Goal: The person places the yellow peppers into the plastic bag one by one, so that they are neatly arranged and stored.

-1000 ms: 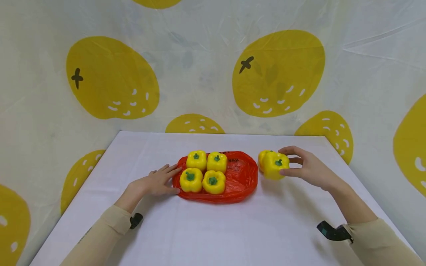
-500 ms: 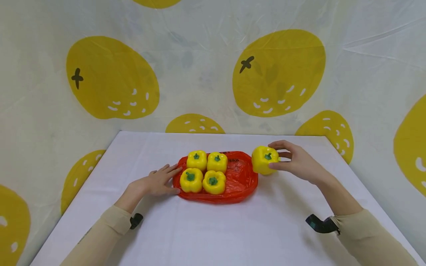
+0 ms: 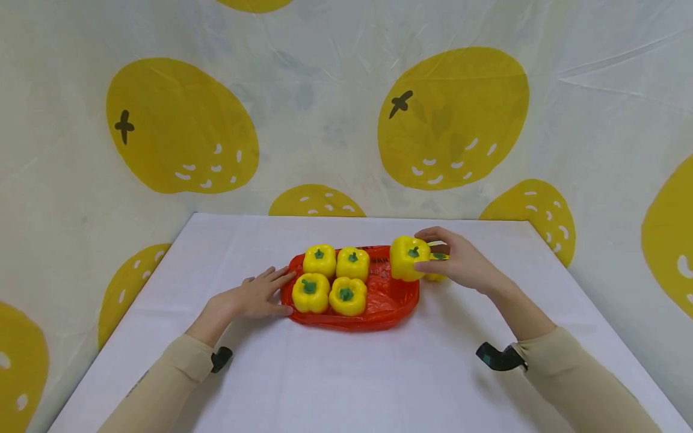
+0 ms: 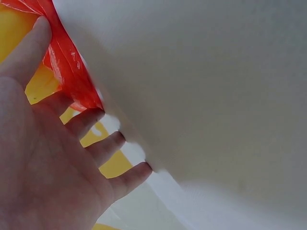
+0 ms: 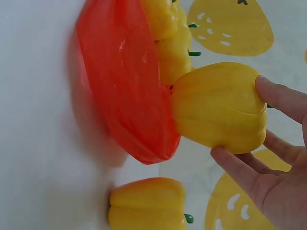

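My right hand [image 3: 457,258] pinches a yellow bell pepper [image 3: 407,257] between thumb and fingers, its green stem upward, over the right end of a red plastic bag [image 3: 387,297]. In the right wrist view that pepper [image 5: 220,108] is raised above the bag's rim [image 5: 124,86]. Several more yellow peppers [image 3: 348,296] stand grouped in the left part of the bag. My left hand [image 3: 257,296] lies at the bag's left edge, fingers extended; in the left wrist view its thumb and fingertips touch the red plastic [image 4: 72,72].
Another yellow pepper [image 5: 148,203] stands on the white table [image 3: 346,379] just right of the bag, partly hidden behind my right hand in the head view. A pale cloth [image 3: 325,120] with large yellow fruit prints hangs behind the table.
My right hand has carried the held pepper leftward, from beside the bag to over its right end. The loose pepper behind it shows again at the right. My left hand stays in place.
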`<action>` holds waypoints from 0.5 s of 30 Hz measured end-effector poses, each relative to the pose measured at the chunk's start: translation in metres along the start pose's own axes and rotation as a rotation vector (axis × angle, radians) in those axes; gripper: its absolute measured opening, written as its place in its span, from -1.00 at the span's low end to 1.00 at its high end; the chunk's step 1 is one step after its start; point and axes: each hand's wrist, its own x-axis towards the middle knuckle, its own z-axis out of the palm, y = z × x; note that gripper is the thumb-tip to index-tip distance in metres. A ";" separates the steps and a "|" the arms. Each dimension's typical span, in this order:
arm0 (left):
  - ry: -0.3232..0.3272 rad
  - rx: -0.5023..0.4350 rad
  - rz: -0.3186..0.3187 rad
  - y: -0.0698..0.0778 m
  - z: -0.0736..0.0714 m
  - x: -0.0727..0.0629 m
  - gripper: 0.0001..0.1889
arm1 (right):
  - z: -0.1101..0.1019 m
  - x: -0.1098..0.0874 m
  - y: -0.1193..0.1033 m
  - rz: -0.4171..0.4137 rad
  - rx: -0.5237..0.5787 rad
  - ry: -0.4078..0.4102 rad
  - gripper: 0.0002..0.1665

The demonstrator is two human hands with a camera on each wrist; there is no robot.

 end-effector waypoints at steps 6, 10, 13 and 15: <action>-0.003 0.005 0.006 0.000 -0.002 0.001 -0.05 | 0.011 0.009 0.002 0.009 -0.018 0.004 -0.22; -0.003 0.010 0.006 0.000 -0.002 0.002 -0.05 | 0.017 0.015 0.006 0.016 -0.012 -0.002 -0.21; -0.005 0.001 0.006 0.000 -0.002 0.001 -0.04 | 0.022 0.020 0.007 0.022 -0.013 -0.015 -0.22; -0.008 -0.005 0.005 -0.001 -0.001 0.001 -0.04 | 0.026 0.023 0.007 0.025 -0.017 -0.026 -0.22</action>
